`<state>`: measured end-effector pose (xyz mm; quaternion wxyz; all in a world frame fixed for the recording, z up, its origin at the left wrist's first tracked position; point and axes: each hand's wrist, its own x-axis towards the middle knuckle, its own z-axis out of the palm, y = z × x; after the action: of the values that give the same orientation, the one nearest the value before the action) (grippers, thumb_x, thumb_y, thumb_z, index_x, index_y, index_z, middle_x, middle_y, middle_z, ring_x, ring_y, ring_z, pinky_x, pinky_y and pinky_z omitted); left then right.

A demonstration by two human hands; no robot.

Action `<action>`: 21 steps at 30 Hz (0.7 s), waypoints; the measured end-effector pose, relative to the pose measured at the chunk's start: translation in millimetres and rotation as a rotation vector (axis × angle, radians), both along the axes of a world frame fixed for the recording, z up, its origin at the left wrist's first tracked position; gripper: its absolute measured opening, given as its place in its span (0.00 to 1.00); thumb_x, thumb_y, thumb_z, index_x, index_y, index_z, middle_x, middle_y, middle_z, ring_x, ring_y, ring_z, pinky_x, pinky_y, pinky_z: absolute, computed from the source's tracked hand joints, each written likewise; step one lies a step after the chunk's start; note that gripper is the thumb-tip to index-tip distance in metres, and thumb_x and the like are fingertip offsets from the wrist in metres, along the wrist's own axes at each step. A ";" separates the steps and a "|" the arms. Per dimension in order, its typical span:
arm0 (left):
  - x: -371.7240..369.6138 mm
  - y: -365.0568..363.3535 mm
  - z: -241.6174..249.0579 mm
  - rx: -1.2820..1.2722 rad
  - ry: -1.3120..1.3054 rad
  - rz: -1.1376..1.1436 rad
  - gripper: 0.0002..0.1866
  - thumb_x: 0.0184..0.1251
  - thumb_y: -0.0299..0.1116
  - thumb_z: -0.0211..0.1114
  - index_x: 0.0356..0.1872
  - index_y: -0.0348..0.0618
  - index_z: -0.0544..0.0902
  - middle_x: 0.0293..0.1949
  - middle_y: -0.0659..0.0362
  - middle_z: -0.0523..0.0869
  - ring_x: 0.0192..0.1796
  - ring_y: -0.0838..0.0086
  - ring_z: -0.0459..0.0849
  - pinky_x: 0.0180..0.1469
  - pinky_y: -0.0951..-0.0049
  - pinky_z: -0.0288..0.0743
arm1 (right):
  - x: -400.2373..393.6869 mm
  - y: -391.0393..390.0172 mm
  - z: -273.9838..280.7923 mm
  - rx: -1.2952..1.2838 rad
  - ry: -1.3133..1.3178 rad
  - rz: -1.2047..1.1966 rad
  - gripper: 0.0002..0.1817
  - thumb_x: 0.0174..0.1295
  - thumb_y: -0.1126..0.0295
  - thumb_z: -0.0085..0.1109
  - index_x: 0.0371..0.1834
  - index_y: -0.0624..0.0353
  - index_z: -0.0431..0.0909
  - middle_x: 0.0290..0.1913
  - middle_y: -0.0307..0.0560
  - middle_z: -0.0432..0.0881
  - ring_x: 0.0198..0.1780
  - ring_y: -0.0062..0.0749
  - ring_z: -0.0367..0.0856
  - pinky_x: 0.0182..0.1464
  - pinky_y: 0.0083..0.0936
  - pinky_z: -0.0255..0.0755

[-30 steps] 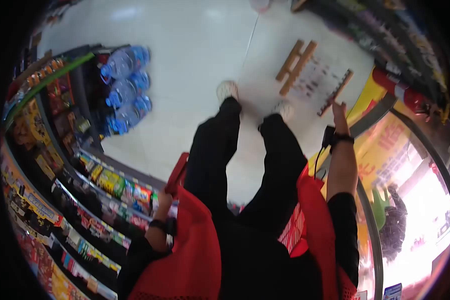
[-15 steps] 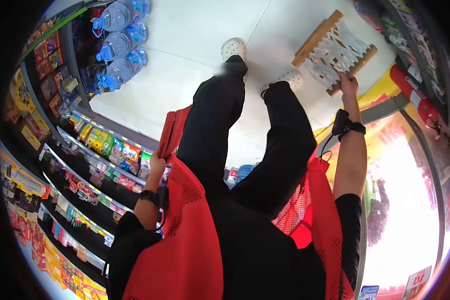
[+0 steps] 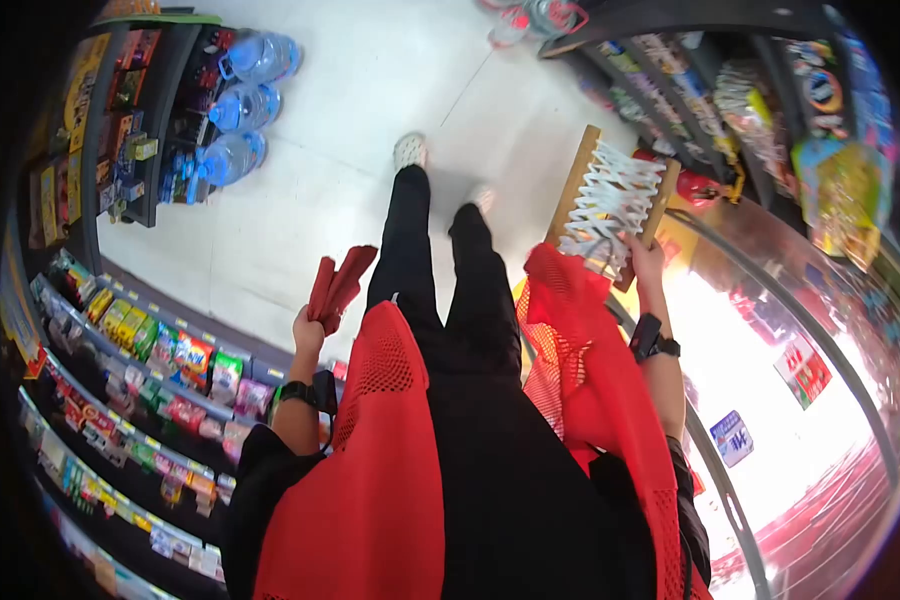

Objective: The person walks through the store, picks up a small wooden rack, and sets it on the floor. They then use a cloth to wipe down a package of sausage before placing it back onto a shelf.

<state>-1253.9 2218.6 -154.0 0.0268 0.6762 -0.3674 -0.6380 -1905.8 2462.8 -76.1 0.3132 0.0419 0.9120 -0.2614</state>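
My left hand (image 3: 308, 328) is closed on a folded dark red cloth (image 3: 338, 290), held out beside my legs over the floor. At the right, my right hand (image 3: 646, 258) grips the lower end of a wooden rack (image 3: 580, 185) strung with crisscrossing white strips (image 3: 615, 200). A red mesh vest (image 3: 360, 460) hangs open around my body, and its right side flares out near the rack. Both wrists carry black straps with small devices.
Shelves of packaged goods (image 3: 180, 350) line the left. Large water bottles (image 3: 232, 158) stand on the floor (image 3: 340, 90) at the upper left. Stocked shelves (image 3: 670, 100) fill the upper right, and bright glass doors (image 3: 760, 400) are at the lower right.
The view has turned and moved along the floor. The rack now appears lower and further left, with more shelves showing at upper right. My legs have changed stride. Both hands keep their hold.
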 end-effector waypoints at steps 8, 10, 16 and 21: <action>9.5 84.8 65.7 -0.266 0.104 0.452 0.23 0.50 0.10 0.42 0.48 0.29 0.78 0.43 0.51 0.84 0.44 0.69 0.84 0.48 0.72 0.80 | 33.9 -33.2 76.7 -0.411 0.105 -0.128 0.10 0.51 0.65 0.67 0.32 0.58 0.81 0.22 0.35 0.74 0.19 0.22 0.70 0.22 0.22 0.64; 27.1 127.8 83.9 -0.432 -0.091 0.360 0.23 0.50 0.12 0.43 0.45 0.33 0.80 0.40 0.53 0.86 0.43 0.69 0.84 0.48 0.72 0.78 | 38.8 -32.6 73.9 -0.472 0.010 -0.041 0.07 0.51 0.67 0.65 0.29 0.58 0.81 0.23 0.34 0.75 0.21 0.21 0.71 0.23 0.22 0.63; 100.7 267.6 38.6 -0.409 -0.121 0.786 0.20 0.53 0.14 0.47 0.44 0.35 0.82 0.35 0.55 0.86 0.38 0.69 0.85 0.43 0.69 0.78 | 94.7 -78.8 77.7 -0.468 0.107 0.115 0.07 0.51 0.70 0.62 0.27 0.65 0.81 0.27 0.39 0.80 0.28 0.26 0.77 0.31 0.24 0.70; 159.4 361.2 -31.2 -0.266 -0.097 1.038 0.18 0.57 0.14 0.48 0.42 0.42 0.82 0.32 0.54 0.84 0.33 0.67 0.86 0.26 0.63 0.78 | 182.0 -149.8 90.1 -0.609 -0.025 0.307 0.07 0.49 0.71 0.62 0.28 0.63 0.79 0.27 0.41 0.80 0.25 0.26 0.76 0.27 0.25 0.67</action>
<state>-1094.5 2579.8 -185.2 0.4072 0.7884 -0.0632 -0.4568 -1723.8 2313.0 14.0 0.3582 -0.1880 0.7838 -0.4711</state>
